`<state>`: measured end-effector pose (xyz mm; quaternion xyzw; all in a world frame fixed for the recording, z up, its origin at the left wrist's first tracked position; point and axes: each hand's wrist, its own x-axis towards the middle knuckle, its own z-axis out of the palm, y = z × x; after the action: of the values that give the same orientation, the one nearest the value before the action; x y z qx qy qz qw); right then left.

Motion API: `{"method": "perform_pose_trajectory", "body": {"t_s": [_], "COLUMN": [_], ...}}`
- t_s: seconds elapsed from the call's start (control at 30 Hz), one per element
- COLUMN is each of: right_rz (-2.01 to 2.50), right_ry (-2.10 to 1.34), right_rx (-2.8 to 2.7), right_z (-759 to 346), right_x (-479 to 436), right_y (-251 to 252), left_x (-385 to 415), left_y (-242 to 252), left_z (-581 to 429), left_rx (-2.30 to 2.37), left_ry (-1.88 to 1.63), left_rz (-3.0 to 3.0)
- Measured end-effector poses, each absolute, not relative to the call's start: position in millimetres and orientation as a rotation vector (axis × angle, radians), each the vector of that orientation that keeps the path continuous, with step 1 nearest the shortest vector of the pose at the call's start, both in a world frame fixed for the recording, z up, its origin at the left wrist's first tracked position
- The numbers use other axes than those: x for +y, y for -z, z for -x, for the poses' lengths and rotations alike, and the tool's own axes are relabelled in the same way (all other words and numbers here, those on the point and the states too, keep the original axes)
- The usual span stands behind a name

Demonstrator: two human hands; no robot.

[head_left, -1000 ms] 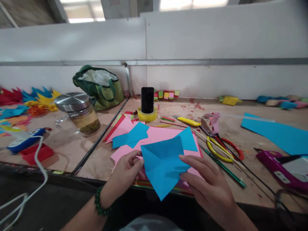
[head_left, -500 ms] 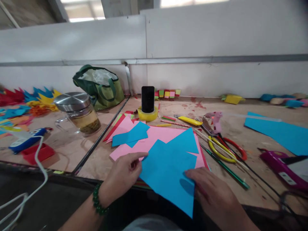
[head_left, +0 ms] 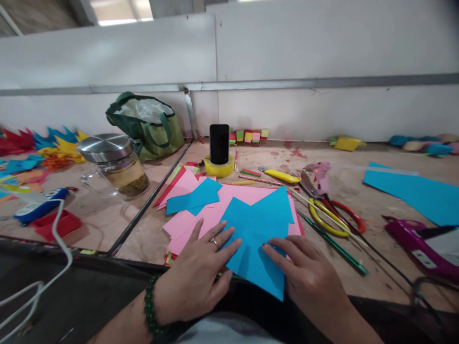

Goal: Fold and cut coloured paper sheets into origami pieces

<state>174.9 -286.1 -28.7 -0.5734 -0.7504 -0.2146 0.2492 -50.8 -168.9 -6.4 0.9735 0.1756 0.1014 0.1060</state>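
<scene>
A cut sheet of blue paper (head_left: 256,239) lies over pink paper (head_left: 236,189), its lower corner hanging past the table's front edge. My left hand (head_left: 204,267) is spread, its fingertips resting on the blue sheet's left side. A ring and a green bead bracelet are on it. My right hand (head_left: 308,267) lies on the sheet's lower right, fingers stretched over the surface; its thumb is hidden. Smaller blue paper pieces (head_left: 195,197) sit on the pink stack at the upper left.
To the right are scissors (head_left: 332,217), a yellow cutter (head_left: 283,176), a pink glue gun (head_left: 322,174), a green stick (head_left: 337,246) and a purple device (head_left: 412,243). A phone (head_left: 219,144) stands in a yellow tape roll (head_left: 218,167). A glass jar (head_left: 124,172) and green bag (head_left: 158,138) are left.
My left hand has gone from holding the sheet's left edge to lying spread on it. My right fingers have moved inward over the sheet, which now lies flatter and slightly further from me.
</scene>
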Motion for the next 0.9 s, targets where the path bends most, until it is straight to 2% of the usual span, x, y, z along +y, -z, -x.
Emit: {"method": "perform_pose_trajectory", "body": {"t_s": [0.13, 0.37, 0.7, 0.9], "right_rz": [1.480, 1.464, 1.652, 1.725], "right_ry": [0.369, 0.383, -0.494, -0.626], "right_rx": [-2.138, -2.217, -2.129, -1.824], "right_z": [-169, -166, -179, -181], "right_x": [-281, -272, -262, -250], "right_y": [26, 32, 8, 15], "left_x": [-165, -166, -168, -166], "left_y": [18, 26, 45, 52], "left_z": [47, 47, 61, 64], "left_rx": [0.627, 0.656, 0.436, 0.413], "left_ry": [-0.247, -0.442, -0.602, -0.724], "left_rz": [-2.900, -2.888, -2.860, -2.820]}}
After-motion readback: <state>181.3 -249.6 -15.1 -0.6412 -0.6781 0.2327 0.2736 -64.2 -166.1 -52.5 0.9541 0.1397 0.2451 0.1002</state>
